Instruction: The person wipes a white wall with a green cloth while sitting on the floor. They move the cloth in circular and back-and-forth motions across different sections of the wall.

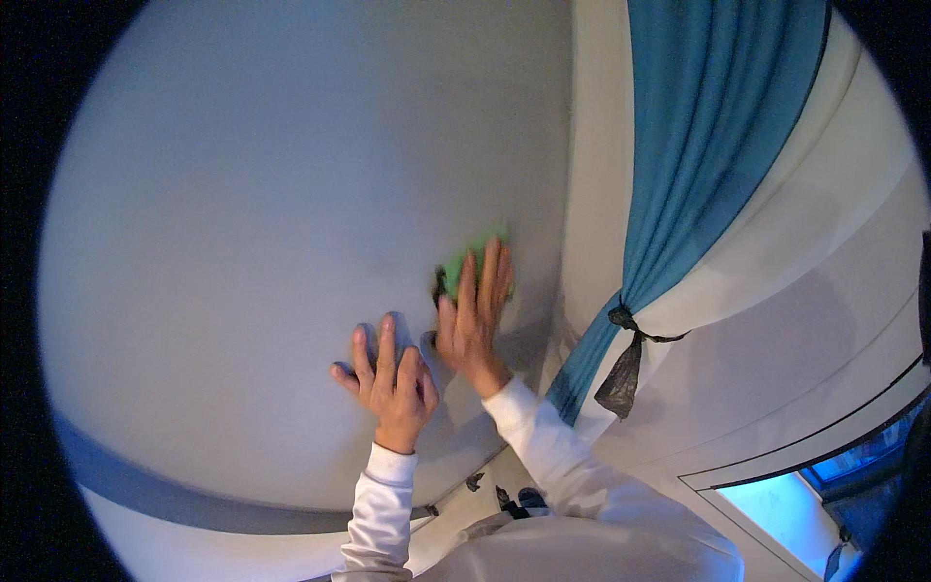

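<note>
A large, smooth grey wall (291,218) stretches before me. My right hand (473,327) presses a green cloth (452,275) flat against it, the fingers extended over the fabric and slightly blurred. A dark patch shows at the cloth's left edge; I cannot tell whether it is part of the cloth or shadow. Lower and to the left, my left hand (395,396) rests its fingertips on the wall with nothing in it. Its thumb and two fingers are spread, and the others are bent.
Right of the wall hangs a blue curtain (691,145), gathered by a black plastic tie (622,316) over a white sheer curtain (785,233). Small dark scraps (474,481) lie on the pale floor. A brightly lit opening (782,520) is at lower right.
</note>
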